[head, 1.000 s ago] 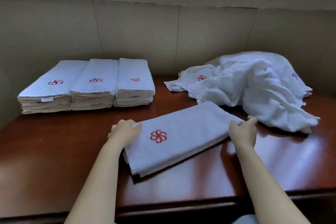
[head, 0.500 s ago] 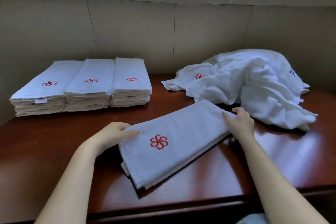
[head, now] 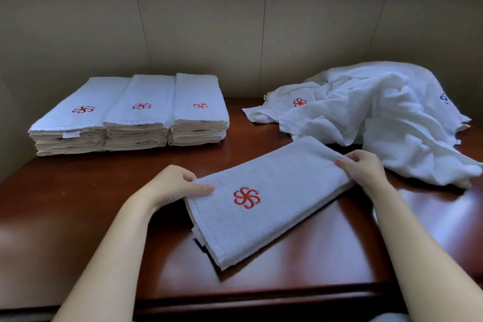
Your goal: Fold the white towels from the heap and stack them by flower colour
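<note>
Both hands now have hold of the folded towel (head: 271,196): the left hand (head: 173,185) has its thumb laid on top of the near-left end and its fingers curled under the edge, where half a second ago the palm lay flat beside it, and the right hand (head: 366,170) pinches the far-right end, thumb on top and fingers tucked beneath, much as before. Since a second ago the left hand has moved from the towel's upper left corner to its left edge, and the towel lies a little more slanted on the dark red-brown wooden table (head: 65,204). It is a long white terry strip folded lengthwise, lying diagonally in the middle foreground with a red pinwheel flower (head: 247,198) stitched near its left end; layered edges and a small tag show at the near corner. At the back left three stacks of folded towels (head: 130,112) sit side by side, touching, each topped with a red flower. At the back right lies the rumpled heap (head: 379,117), showing one red flower and, at its right edge, a blue one; the heap lies just beside the right hand.
</note>
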The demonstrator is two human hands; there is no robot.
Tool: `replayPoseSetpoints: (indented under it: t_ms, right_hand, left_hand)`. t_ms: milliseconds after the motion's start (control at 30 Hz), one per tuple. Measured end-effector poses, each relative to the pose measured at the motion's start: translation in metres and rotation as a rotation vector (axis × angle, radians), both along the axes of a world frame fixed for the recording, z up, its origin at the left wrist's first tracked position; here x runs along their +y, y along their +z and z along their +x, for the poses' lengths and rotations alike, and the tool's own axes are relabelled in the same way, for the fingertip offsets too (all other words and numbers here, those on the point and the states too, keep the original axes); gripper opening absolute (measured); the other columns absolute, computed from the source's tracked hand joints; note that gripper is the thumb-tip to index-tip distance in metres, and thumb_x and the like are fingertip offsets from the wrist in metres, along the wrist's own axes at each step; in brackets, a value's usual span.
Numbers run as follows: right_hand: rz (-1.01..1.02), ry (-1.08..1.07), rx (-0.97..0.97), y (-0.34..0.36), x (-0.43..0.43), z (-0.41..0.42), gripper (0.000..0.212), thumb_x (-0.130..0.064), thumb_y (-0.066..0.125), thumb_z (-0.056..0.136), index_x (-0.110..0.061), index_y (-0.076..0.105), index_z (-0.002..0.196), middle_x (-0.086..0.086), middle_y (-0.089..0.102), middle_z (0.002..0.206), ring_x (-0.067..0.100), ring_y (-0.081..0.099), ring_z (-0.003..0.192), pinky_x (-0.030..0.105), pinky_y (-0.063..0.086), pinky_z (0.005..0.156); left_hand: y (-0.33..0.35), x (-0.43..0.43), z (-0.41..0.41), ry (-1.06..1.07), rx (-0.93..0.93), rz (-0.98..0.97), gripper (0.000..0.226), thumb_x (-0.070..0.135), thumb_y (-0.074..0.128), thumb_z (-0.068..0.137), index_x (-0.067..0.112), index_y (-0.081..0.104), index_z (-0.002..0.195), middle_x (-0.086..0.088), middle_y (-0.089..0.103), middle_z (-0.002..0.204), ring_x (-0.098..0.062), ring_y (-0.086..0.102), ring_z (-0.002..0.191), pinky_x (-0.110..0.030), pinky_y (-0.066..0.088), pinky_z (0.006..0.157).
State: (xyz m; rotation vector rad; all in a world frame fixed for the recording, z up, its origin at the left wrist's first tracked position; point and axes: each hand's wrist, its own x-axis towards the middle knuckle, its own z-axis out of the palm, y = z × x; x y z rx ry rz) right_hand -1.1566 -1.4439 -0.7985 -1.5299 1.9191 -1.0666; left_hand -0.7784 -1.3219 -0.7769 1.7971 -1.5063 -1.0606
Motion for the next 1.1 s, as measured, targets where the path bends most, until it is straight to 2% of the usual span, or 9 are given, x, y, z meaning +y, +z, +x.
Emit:
replayPoseSetpoints:
  t_ms: [133, 300, 400, 567, 700, 833, 900, 1000, 1100]
  right_hand:
    - [0.02, -0.022, 0.016, 0.004, 0.001, 0.002, 0.009, -0.021, 0.07, 0.082, -0.014, 0.064, 0.08, 0.008, 0.064, 0.09, 0.028, 0.057, 0.094, 0.03, 0.037, 0.073]
    - [0.165, -0.188, 0.194, 0.006, 0.005, 0.014, 0.05, -0.039, 0.062, 0.088, -0.006, 0.048, 0.123, 0.02, 0.053, 0.129, 0.039, 0.046, 0.122, 0.042, 0.038, 0.097]
    - [0.242, -0.237, 0.201, 0.011, 0.008, 0.017, 0.054, -0.041, 0.056, 0.092, -0.003, 0.041, 0.127, 0.023, 0.049, 0.133, 0.041, 0.045, 0.124, 0.046, 0.038, 0.097]
    - [0.203, -0.341, 0.268, 0.008, 0.02, 0.016, 0.055, -0.044, 0.048, 0.094, 0.002, 0.039, 0.124, 0.025, 0.054, 0.126, 0.041, 0.05, 0.118, 0.045, 0.038, 0.094]
    - [0.145, -0.184, 0.102, 0.006, 0.03, 0.024, 0.073, -0.044, 0.056, 0.09, -0.002, 0.023, 0.139, 0.023, 0.051, 0.132, 0.04, 0.049, 0.12, 0.042, 0.04, 0.088]
    - [0.139, -0.018, 0.151, 0.005, 0.039, 0.044, 0.084, -0.037, 0.063, 0.085, -0.014, 0.012, 0.148, 0.017, 0.042, 0.141, 0.035, 0.048, 0.123, 0.036, 0.039, 0.09]
    - [0.113, -0.003, -0.027, 0.006, 0.043, 0.051, 0.082, -0.03, 0.068, 0.083, -0.021, 0.018, 0.147, 0.009, 0.041, 0.139, 0.032, 0.049, 0.12, 0.034, 0.038, 0.089]
    - [0.193, 0.164, -0.568, 0.006, 0.054, 0.063, 0.06, -0.019, 0.07, 0.083, -0.031, 0.04, 0.133, -0.008, 0.049, 0.116, 0.023, 0.054, 0.105, 0.035, 0.045, 0.085]
    - [0.238, 0.31, -0.607, 0.007, 0.064, 0.081, 0.048, -0.008, 0.07, 0.081, -0.024, 0.057, 0.124, 0.001, 0.063, 0.106, 0.018, 0.062, 0.093, 0.03, 0.049, 0.076]
  left_hand:
    - [-0.003, -0.002, -0.002, 0.017, -0.055, -0.017, 0.058, 0.046, 0.085, 0.059, 0.009, 0.04, 0.062, -0.008, 0.032, 0.07, -0.021, 0.029, 0.066, -0.031, 0.019, 0.059]
    - [-0.006, -0.005, -0.006, 0.027, -0.228, -0.048, 0.048, 0.045, 0.082, 0.065, 0.015, 0.045, 0.067, 0.004, 0.046, 0.068, -0.013, 0.041, 0.062, -0.027, 0.028, 0.056]
    - [-0.005, -0.006, -0.008, -0.015, -0.198, 0.024, 0.043, 0.045, 0.078, 0.071, 0.008, 0.06, 0.085, 0.004, 0.062, 0.088, -0.013, 0.056, 0.078, -0.026, 0.04, 0.069]
    - [0.002, -0.003, -0.012, -0.131, -0.14, 0.125, 0.028, 0.036, 0.073, 0.079, 0.013, 0.057, 0.084, -0.004, 0.056, 0.083, -0.017, 0.051, 0.077, -0.031, 0.036, 0.072]
    - [0.01, 0.002, -0.013, -0.132, -0.145, 0.103, 0.025, 0.024, 0.074, 0.078, 0.015, 0.055, 0.09, -0.001, 0.056, 0.087, -0.014, 0.05, 0.078, -0.027, 0.036, 0.07]
    - [0.019, 0.012, -0.02, -0.158, -0.033, 0.154, 0.051, 0.009, 0.069, 0.081, 0.035, 0.044, 0.118, -0.005, 0.056, 0.112, -0.017, 0.059, 0.095, -0.021, 0.046, 0.072]
    - [0.025, 0.019, -0.024, -0.237, 0.022, 0.172, 0.054, -0.001, 0.059, 0.084, 0.034, 0.049, 0.124, -0.005, 0.057, 0.12, -0.017, 0.059, 0.104, -0.019, 0.049, 0.083]
    - [0.029, 0.028, -0.029, -0.31, 0.08, 0.157, 0.053, -0.012, 0.045, 0.085, 0.018, 0.059, 0.126, 0.004, 0.059, 0.129, -0.012, 0.051, 0.121, -0.025, 0.037, 0.107]
    - [0.032, 0.038, -0.031, -0.258, 0.181, 0.17, 0.05, -0.007, 0.051, 0.078, 0.014, 0.064, 0.122, -0.009, 0.062, 0.123, -0.025, 0.052, 0.104, -0.041, 0.039, 0.1]
